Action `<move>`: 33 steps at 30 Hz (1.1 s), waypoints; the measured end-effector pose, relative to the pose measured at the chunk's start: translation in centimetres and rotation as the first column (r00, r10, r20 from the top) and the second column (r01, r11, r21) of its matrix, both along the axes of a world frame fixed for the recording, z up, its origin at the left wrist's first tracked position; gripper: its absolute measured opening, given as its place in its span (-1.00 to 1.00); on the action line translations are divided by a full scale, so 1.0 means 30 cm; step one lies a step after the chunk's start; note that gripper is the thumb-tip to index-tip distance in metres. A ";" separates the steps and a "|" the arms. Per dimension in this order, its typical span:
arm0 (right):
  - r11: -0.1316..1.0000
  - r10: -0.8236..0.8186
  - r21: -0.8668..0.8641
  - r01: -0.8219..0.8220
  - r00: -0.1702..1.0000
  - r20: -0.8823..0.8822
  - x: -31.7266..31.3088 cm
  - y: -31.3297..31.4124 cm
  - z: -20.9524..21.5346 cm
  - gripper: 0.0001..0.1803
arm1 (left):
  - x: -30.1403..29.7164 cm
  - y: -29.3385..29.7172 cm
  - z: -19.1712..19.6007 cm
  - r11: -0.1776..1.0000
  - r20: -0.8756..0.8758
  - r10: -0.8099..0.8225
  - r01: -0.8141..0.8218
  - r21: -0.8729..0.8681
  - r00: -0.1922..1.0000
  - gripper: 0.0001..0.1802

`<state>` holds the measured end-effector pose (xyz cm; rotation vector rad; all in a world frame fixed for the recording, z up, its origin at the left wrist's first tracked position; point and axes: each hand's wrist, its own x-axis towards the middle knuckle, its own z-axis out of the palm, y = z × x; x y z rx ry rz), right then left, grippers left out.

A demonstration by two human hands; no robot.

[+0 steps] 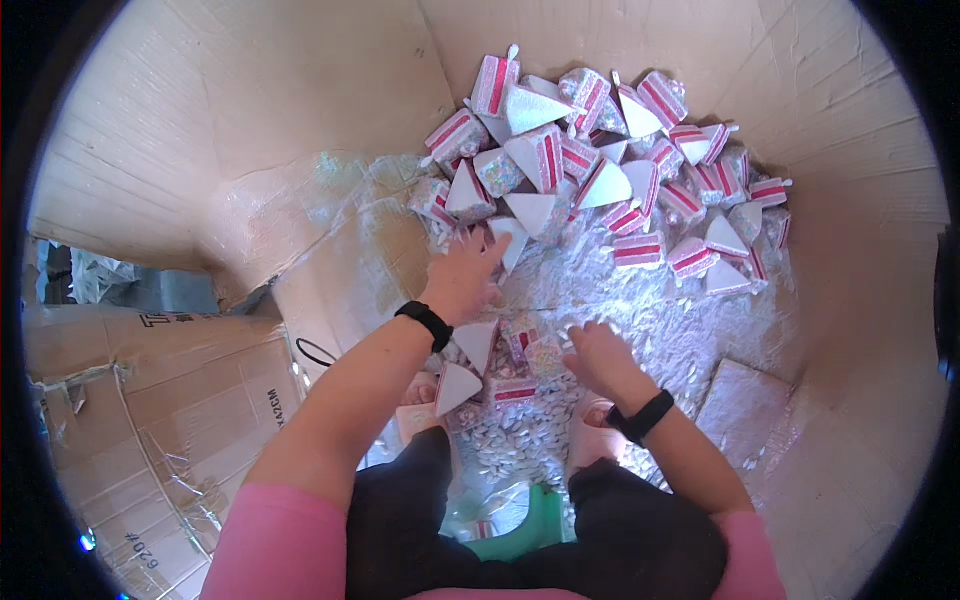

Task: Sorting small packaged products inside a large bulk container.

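Note:
My left hand [466, 272] reaches to the near edge of a heap of toy-like cake slices, its fingers spread. Beside its fingertips lies a white-topped cake slice [511, 240]; I cannot tell whether they touch it. My right hand [606, 364] is low, near my right foot, with its fingers curled together. Whatever it may hold is hidden. Between my hands sits a small group of slices: a white wedge [478, 345], a glittery piece [545, 356] and one with a red stripe [515, 391]. Another white wedge [458, 387] rests by my left foot.
Tall cardboard walls [320, 80] surround the work area. The large slice heap [600, 165] fills its far side. Small white pieces [515, 440] cover the floor around my feet. A green rounded object [535, 525] shows between my legs; a cardboard box [180, 410] stands left.

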<state>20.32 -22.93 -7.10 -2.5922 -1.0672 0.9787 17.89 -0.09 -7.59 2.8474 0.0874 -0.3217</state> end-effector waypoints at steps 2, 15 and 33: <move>0.999 0.017 0.045 -0.017 1.000 -0.012 -0.011 -0.012 -0.042 -0.72 | 0.014 -0.022 -0.020 0.997 -0.040 -0.029 0.032 0.070 0.999 -0.39; 0.960 -0.069 0.242 0.143 0.955 -0.290 0.001 -0.018 -0.077 -0.76 | -0.195 0.188 -0.058 0.677 -0.159 0.277 -0.310 -0.668 0.948 -0.68; 0.724 -0.127 0.484 0.491 0.785 -0.606 -0.029 0.113 0.059 -0.74 | -0.201 0.019 0.112 -0.279 -0.760 -0.009 -0.731 -0.623 0.650 -0.59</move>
